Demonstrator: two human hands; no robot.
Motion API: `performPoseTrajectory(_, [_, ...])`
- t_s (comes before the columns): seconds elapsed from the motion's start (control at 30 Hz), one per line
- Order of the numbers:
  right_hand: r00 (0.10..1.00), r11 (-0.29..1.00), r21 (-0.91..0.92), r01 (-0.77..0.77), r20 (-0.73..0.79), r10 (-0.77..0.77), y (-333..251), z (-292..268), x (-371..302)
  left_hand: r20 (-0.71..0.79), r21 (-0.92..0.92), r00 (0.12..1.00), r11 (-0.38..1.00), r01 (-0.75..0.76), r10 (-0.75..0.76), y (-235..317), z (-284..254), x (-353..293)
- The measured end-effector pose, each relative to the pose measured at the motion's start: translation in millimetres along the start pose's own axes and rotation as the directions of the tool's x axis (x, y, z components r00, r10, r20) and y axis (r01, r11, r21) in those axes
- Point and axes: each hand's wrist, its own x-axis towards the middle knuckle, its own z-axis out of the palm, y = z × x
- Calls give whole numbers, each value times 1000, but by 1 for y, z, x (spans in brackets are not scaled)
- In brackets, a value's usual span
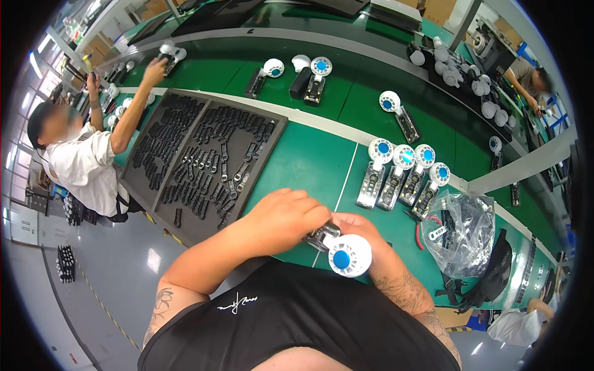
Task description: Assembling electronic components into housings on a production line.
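Note:
Close to my body I hold a fan-like device (pixel 350 256) with a round white vented head, a blue centre disc and a dark, partly see-through body. My left hand (pixel 288 216) is closed over the body from above, hiding most of it. My right hand (pixel 362 230) curls round it from the other side, behind the white head. The head points down toward me. On the green table to the right, several similar devices (pixel 391 185) lie in a row, their white heads away from me.
A dark divided tray (pixel 162 151) holds many small black parts on the left. A clear plastic bag (pixel 461 238), red-handled pliers (pixel 419 236) and a black bag (pixel 495 272) lie right. More devices (pixel 315 80) lie on the green conveyor (pixel 352 99). A co-worker (pixel 86 148) works far left.

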Motion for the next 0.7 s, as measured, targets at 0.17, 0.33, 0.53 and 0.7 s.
performPoseTrajectory(0.17, [998, 979, 192, -67, 19, 65, -2, 2, -2, -120, -235, 993, 972, -6, -23, 0, 10, 2])
performPoseTrajectory(0.33, [958, 936, 349, 49, 247, -142, 5, -21, 6, 86, -899, 901, 356, 255, -426, -3, 7, -13])
performPoseTrajectory(0.53, [938, 901, 392, 184, 204, -280, -1, -29, 2, 241, -905, 872, -424, 43, -426, -23, 46, -34])
performPoseTrajectory(0.7, [921, 932, 263, 248, 234, -311, 1, -18, 4, 255, -878, 815, -477, -29, -520, -24, 66, -48])
